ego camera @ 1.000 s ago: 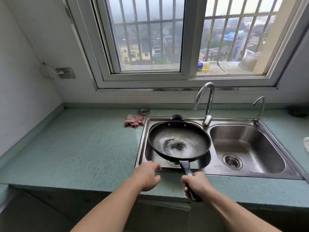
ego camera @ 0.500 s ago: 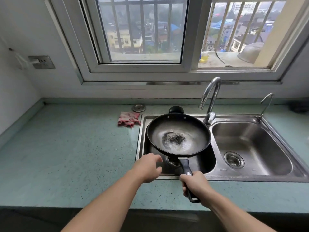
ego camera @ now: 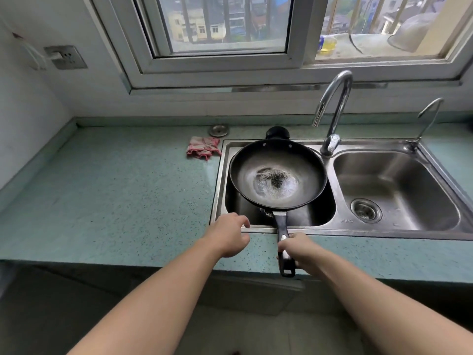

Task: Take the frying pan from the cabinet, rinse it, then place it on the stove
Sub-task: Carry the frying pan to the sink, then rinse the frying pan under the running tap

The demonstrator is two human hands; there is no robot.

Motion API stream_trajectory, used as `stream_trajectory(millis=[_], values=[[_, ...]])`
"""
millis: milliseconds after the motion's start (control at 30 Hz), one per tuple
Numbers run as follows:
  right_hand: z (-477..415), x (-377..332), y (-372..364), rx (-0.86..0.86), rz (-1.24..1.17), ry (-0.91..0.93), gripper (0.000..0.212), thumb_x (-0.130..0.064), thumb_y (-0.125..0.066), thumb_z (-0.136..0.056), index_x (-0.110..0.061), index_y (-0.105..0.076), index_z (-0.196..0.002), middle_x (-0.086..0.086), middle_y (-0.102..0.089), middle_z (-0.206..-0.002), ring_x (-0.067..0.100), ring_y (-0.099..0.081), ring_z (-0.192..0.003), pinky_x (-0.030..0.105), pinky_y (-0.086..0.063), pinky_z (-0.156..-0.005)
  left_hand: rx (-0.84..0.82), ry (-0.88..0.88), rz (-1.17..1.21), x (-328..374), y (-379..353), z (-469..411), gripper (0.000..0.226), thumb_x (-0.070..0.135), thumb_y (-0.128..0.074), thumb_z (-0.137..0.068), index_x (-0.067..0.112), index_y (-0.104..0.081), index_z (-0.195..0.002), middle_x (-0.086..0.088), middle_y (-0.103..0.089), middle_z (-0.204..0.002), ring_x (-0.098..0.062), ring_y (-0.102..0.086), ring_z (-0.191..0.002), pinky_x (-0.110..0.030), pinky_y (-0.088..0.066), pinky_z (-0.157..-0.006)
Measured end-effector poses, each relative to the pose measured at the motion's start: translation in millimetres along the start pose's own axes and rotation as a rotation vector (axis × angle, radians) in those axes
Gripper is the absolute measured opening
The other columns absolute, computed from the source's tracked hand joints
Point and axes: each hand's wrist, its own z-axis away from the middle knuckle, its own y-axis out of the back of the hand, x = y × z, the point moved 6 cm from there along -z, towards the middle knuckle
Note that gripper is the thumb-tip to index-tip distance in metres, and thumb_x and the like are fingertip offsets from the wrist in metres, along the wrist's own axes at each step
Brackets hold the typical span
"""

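right hand (ego camera: 302, 249): wrapped round the far end of the pan's handle (ego camera: 281, 224), carrying it.
left hand (ego camera: 227, 237): holds nothing, fingers loosely curled, just over the sink's (ego camera: 384, 233) front rim, left of the handle.
pan (ego camera: 277, 175): held about level over the left basin (ego camera: 317, 211), with a wet-looking patch in its middle.
axis: handle to bowl runs straight away from the right hand, toward the window.
tap (ego camera: 332, 111): beyond the pan's far right rim, and no water shows. The left hand is the free one.
change: the pan stays over the same basin and the grip is unchanged. The left hand is slightly nearer the rim.
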Motion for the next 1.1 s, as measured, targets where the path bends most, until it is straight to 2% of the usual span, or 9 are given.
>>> stream_trajectory(millis=[133, 367, 500, 533, 667, 767, 833, 967, 1100], values=[[-6.1, 7.9, -1.0, 0.018, 0.120, 0.002, 0.008, 0.000, -0.055, -0.082, -0.002, -0.056, -0.090, 0.015, -0.060, -0.083, 0.028, -0.060, -0.075, 0.036, -0.051, -0.068, 0.004, -0.010, -0.009, 6.8, -6.8, 6.2, 0.036, 0.036, -0.051, -0.090, 0.028, -0.056, -0.125, 0.002, -0.052, -0.133, -0.020, -0.047, -0.125, -0.042, -0.043, -0.103], [-11.1, 14.2, -3.4, 0.002, 0.239, -0.007, 0.025, -0.004, -0.058, -0.081, 0.004, -0.061, -0.104, 0.015, -0.061, -0.086, 0.027, -0.059, -0.075, 0.034, -0.048, -0.066, 0.019, -0.009, -0.044, 8.7, -9.0, 7.1, 0.036, 0.035, -0.050, -0.091, 0.026, -0.057, -0.125, 0.002, -0.053, -0.132, -0.020, -0.041, -0.129, -0.042, -0.038, -0.107], [-0.8, 2.1, 1.9, -0.015, 0.292, 0.017, 0.002, -0.006, -0.057, -0.081, -0.006, -0.055, -0.082, 0.007, -0.052, -0.066, 0.020, -0.049, -0.059, 0.027, -0.040, -0.055, 0.012, -0.015, -0.023, 6.8, -7.4, -3.3, 0.035, 0.034, -0.050, -0.091, 0.027, -0.057, -0.124, 0.003, -0.053, -0.132, -0.020, -0.042, -0.129, -0.042, -0.039, -0.106], [1.0, -3.0, 5.5, -0.010, 0.313, 0.035, 0.005, -0.010, -0.056, -0.081, -0.009, -0.052, -0.078, 0.005, -0.048, -0.063, 0.020, -0.045, -0.058, 0.026, -0.037, -0.053, 0.015, -0.016, -0.009, 6.1, -5.9, -7.3, 0.034, 0.034, -0.050, -0.091, 0.027, -0.057, -0.124, 0.004, -0.053, -0.131, -0.019, -0.043, -0.127, -0.041, -0.040, -0.105], [9.1, -34.9, 43.0, 0.116, 0.358, 0.136, 0.022, -0.019, -0.055, -0.077, -0.003, -0.060, -0.090, 0.009, -0.045, -0.073, 0.021, -0.042, -0.066, 0.029, -0.034, -0.054, 0.029, -0.051, 0.017, 15.6, 9.2, -29.4, 0.034, 0.034, -0.050, -0.089, 0.028, -0.057, -0.122, 0.004, -0.055, -0.127, -0.018, -0.047, -0.121, -0.038, -0.044, -0.100], [16.4, -68.1, 80.5, 0.226, 0.347, 0.211, 0.006, -0.017, -0.055, -0.075, -0.012, -0.054, -0.077, 0.009, -0.050, -0.068, 0.019, -0.044, -0.062, 0.027, -0.037, -0.056, 0.058, -0.097, 0.032, 34.9, 30.8, -50.5, 0.036, 0.034, -0.051, -0.087, 0.028, -0.057, -0.122, 0.004, -0.055, -0.129, -0.019, -0.047, -0.122, -0.039, -0.043, -0.102], [18.2, -85.2, 105.9, 0.326, 0.335, 0.244, 0.010, -0.018, -0.056, -0.078, -0.011, -0.060, -0.073, 0.006, -0.057, -0.064, 0.021, -0.052, -0.060, 0.024, -0.042, -0.056, 0.074, -0.146, 0.026, 50.8, 43.4, -64.8, 0.038, 0.033, -0.051, -0.086, 0.028, -0.057, -0.123, 0.003, -0.055, -0.130, -0.020, -0.048, -0.123, -0.039, -0.043, -0.103], [8.1, -96.5, 145.2, 0.435, 0.251, 0.242, 0.016, -0.021, -0.054, -0.079, -0.016, -0.062, -0.066, 0.003, -0.063, -0.070, 0.025, -0.063, -0.075, 0.030, -0.046, -0.065, 0.106, -0.218, 0.036, 77.3, 56.3, -87.1, 0.038, 0.033, -0.052, -0.087, 0.027, -0.058, -0.123, 0.001, -0.056, -0.129, -0.021, -0.048, -0.123, -0.038, -0.041, -0.104], [-18.6, -102.9, 170.5, 0.452, 0.158, 0.217, 0.020, -0.020, -0.051, -0.084, -0.011, -0.062, -0.070, 0.008, -0.062, -0.067, 0.020, -0.061, -0.057, 0.023, -0.043, -0.051, 0.093, -0.217, 0.031, 84.8, 53.0, -106.8, 0.039, 0.033, -0.052, -0.086, 0.028, -0.057, -0.125, 0.001, -0.054, -0.129, -0.020, -0.046, -0.126, -0.038, -0.038, -0.107]])
